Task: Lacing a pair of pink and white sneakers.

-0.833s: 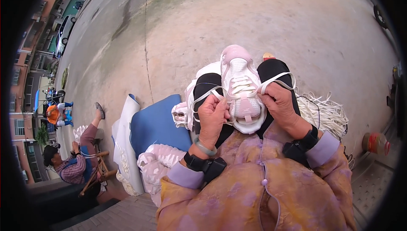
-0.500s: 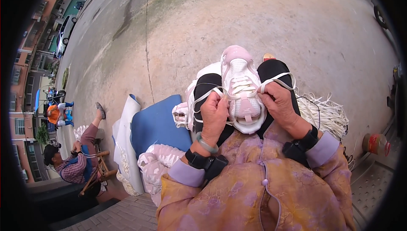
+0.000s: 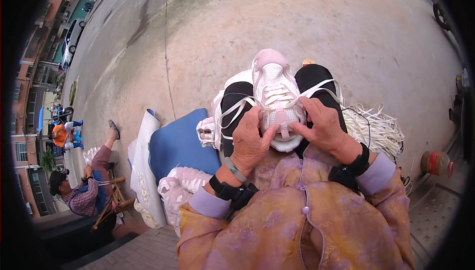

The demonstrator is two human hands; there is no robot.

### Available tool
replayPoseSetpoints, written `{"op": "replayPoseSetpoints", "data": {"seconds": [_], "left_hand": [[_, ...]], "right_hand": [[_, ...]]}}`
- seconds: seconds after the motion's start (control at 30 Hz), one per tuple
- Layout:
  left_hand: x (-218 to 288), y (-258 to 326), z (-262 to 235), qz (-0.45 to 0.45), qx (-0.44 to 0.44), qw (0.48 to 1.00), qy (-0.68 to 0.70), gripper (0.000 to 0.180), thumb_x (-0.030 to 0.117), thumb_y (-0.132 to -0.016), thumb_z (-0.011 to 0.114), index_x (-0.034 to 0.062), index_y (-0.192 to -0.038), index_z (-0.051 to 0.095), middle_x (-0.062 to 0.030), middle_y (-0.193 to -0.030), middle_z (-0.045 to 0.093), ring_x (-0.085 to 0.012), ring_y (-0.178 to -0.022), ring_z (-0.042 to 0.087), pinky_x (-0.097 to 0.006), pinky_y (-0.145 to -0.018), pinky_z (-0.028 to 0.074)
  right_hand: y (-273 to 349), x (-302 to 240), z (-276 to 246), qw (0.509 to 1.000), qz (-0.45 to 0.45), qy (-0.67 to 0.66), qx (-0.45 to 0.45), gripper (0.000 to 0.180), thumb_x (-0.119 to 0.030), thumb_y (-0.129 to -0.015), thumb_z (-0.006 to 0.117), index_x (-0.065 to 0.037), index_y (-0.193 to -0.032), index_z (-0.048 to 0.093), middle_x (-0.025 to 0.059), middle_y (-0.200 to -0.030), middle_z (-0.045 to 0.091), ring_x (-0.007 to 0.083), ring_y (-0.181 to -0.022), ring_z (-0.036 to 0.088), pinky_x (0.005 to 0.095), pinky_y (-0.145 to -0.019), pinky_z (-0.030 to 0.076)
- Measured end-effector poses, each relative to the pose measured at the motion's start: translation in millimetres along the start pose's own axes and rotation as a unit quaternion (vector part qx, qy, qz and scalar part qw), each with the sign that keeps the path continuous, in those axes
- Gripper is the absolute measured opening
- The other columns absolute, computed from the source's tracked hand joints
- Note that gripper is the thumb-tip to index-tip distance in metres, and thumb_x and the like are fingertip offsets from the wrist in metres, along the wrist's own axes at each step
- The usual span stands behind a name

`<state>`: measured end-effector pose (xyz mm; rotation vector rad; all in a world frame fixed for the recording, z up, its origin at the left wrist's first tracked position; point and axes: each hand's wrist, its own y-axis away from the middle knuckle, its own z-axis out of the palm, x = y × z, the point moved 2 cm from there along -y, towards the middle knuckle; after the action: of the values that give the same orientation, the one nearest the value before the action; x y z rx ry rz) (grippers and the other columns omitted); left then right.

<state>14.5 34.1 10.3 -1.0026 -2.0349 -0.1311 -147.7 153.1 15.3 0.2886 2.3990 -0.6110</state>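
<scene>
A pink and white sneaker (image 3: 270,74) rests between my knees, its toe pointing away from me. White shoelaces (image 3: 319,89) cross its upper, with loose ends looping out over both black trouser legs. My left hand (image 3: 251,137) grips the left side of the shoe near the collar, thumb on the tongue. On the opposite side, my right hand (image 3: 324,125) holds it likewise, its thumb pressing the pink tongue (image 3: 284,117). Both sets of fingers are bent by the laces; whether they also pinch lace is hidden.
A bundle of white laces (image 3: 378,130) lies right of my leg. More pink and white shoes (image 3: 184,185) sit at my left, beside a blue sheet (image 3: 180,141). A jar (image 3: 436,164) stands at far right. A seated person (image 3: 84,195) is at far left.
Both hands have shifted from holding the spread laces to gripping the sneaker's collar, with the thumbs now on its tongue. The lace ends hang looser over the knees.
</scene>
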Motion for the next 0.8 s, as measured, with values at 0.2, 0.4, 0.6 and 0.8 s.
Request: {"op": "replayPoseSetpoints", "data": {"seconds": [0.2,0.4,0.6,0.8], "left_hand": [[-13,-2,6,0.069,0.014,0.998,0.002,0.045,0.007,-0.076,0.072,-0.0020,-0.116,0.053,-0.0080,-0.082,0.058,-0.0141,-0.068,0.059,-0.025,-0.061,0.050],[-18,-14,5,0.007,0.018,0.999,0.043,0.038,0.007,-0.078,0.070,-0.0024,-0.112,0.055,-0.0078,-0.079,0.060,-0.0125,-0.063,0.059,-0.025,-0.059,0.050],[-16,-7,6,0.026,0.026,0.999,0.003,0.037,0.011,-0.079,0.069,-0.0032,-0.110,0.057,-0.0092,-0.078,0.062,-0.0136,-0.061,0.060,-0.025,-0.057,0.050],[-14,-4,5,0.018,0.026,0.997,0.068,0.036,0.010,-0.076,0.067,-0.0029,-0.108,0.056,-0.0143,-0.077,0.059,-0.0275,-0.066,0.060,-0.035,-0.060,0.048]], "right_hand": [[-3,16,13,0.999,-0.012,-0.025,0.040,0.041,-0.020,-0.074,0.071,-0.001,-0.107,0.055,0.0120,-0.082,0.059,0.0250,-0.063,0.059,0.0327,-0.055,0.048],[-14,22,17,0.993,0.081,-0.079,0.019,0.035,-0.020,-0.076,0.071,-0.002,-0.102,0.056,0.0110,-0.076,0.057,0.0222,-0.058,0.056,0.0318,-0.053,0.045],[-3,17,18,0.998,-0.031,0.001,0.059,0.029,-0.012,-0.079,0.065,0.000,-0.104,0.056,0.0149,-0.090,0.057,0.0324,-0.073,0.061,0.0382,-0.061,0.049],[-1,17,15,0.998,-0.040,-0.011,0.039,0.030,-0.011,-0.078,0.064,0.000,-0.106,0.057,0.0151,-0.090,0.056,0.0314,-0.071,0.060,0.0367,-0.059,0.048]]}}
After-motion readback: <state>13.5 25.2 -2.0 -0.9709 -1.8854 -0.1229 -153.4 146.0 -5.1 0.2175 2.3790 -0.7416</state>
